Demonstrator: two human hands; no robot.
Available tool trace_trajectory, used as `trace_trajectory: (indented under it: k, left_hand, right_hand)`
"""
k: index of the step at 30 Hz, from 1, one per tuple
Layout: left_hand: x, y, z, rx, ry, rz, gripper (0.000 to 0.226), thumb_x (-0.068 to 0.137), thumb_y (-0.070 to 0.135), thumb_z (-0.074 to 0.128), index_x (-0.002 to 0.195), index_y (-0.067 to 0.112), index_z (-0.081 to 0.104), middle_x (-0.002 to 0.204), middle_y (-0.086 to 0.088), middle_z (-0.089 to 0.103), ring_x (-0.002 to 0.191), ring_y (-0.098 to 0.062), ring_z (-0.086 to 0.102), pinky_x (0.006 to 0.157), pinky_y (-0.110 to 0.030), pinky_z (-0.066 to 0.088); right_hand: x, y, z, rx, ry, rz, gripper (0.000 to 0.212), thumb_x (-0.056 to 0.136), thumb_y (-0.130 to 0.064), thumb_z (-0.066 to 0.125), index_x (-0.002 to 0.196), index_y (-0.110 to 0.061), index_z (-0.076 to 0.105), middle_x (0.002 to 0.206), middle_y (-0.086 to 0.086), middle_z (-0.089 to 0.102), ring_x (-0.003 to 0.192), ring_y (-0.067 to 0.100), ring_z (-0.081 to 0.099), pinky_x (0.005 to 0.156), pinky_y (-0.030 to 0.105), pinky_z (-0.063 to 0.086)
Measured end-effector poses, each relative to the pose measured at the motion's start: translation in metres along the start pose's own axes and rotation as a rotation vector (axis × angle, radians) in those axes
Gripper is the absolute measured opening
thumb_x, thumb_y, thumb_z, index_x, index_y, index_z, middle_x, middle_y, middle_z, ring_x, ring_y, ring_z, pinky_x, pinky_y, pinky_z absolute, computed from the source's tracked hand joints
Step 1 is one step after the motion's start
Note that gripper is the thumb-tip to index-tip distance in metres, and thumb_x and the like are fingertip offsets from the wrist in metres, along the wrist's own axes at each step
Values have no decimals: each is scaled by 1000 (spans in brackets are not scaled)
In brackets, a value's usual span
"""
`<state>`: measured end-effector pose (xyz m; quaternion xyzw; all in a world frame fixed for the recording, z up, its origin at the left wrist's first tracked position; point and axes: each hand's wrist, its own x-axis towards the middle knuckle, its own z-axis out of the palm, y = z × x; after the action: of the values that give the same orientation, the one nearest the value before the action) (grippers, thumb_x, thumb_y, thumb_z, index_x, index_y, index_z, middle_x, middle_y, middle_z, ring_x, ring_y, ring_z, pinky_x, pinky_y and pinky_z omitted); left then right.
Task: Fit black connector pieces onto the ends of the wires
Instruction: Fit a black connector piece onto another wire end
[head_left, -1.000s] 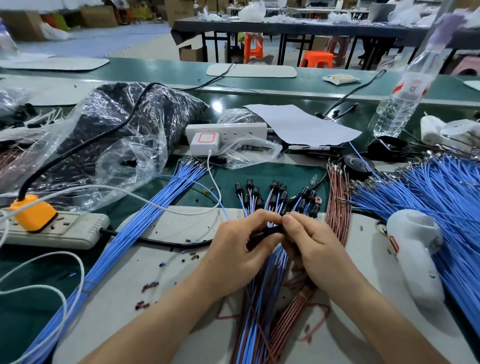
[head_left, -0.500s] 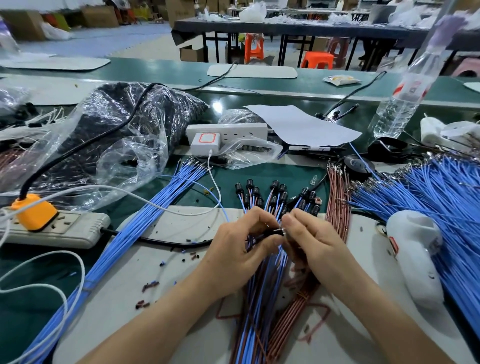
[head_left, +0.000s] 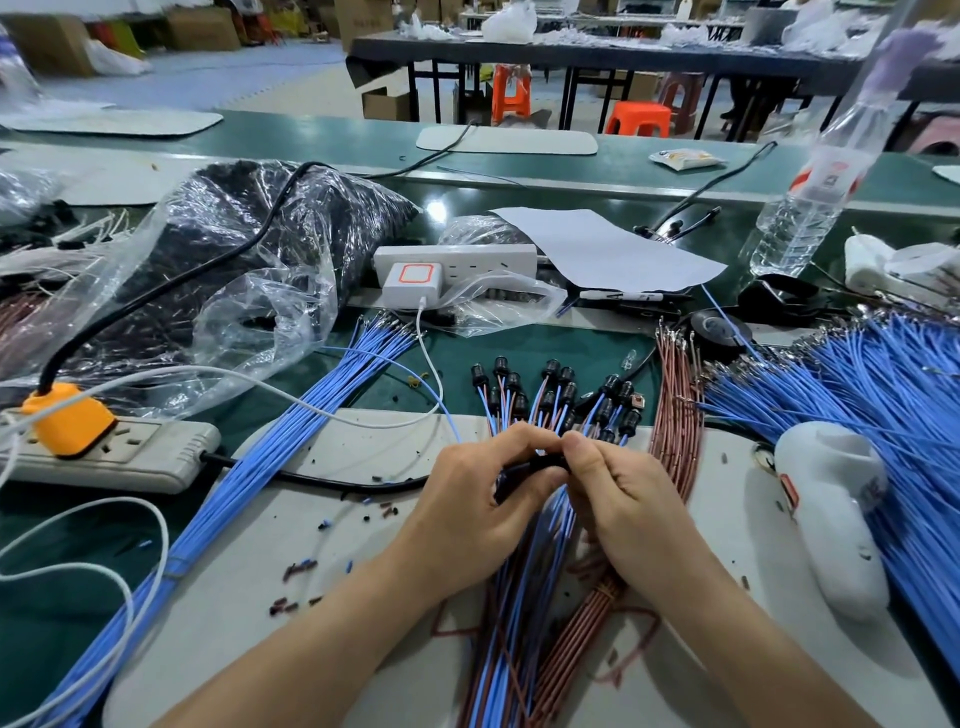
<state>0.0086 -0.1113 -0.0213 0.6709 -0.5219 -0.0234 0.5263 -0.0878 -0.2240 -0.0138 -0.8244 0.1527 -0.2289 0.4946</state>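
Connectors (head_left: 550, 370) cap one fan of wires (head_left: 511, 639); left hand (head_left: 467, 501) and right hand (head_left: 621, 499) pinch the next connector (head_left: 545, 462); blue bundle (head_left: 857, 395) at the worktop's (head_left: 571, 345) right edge remains uncapped.

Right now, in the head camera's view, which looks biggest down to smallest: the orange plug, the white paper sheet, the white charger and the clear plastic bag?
1. clear plastic bag
2. white paper sheet
3. orange plug, though it sits nearer the camera, so its true size is unsure
4. white charger
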Motion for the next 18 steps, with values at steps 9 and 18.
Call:
trace_trajectory:
  k: [9, 18]
  left_hand:
    - [3, -1, 1, 23, -4, 20, 18, 90, 14, 58, 105, 8, 66, 95, 4, 71, 88, -5, 66, 79, -29, 53]
    - [7, 2, -1, 187, 11, 90, 14, 87, 13, 62, 98, 6, 68, 85, 3, 70, 75, -9, 60, 71, -18, 46]
  right_hand:
    - [0, 2, 0, 345, -51, 135, 49, 101, -17, 38, 53, -22, 41, 42, -11, 28, 37, 2, 24, 37, 14, 22]
    - [4, -3, -2, 512, -96, 233, 43, 101, -15, 36, 58, -14, 36, 46, -9, 26, 40, 6, 22, 37, 14, 23]
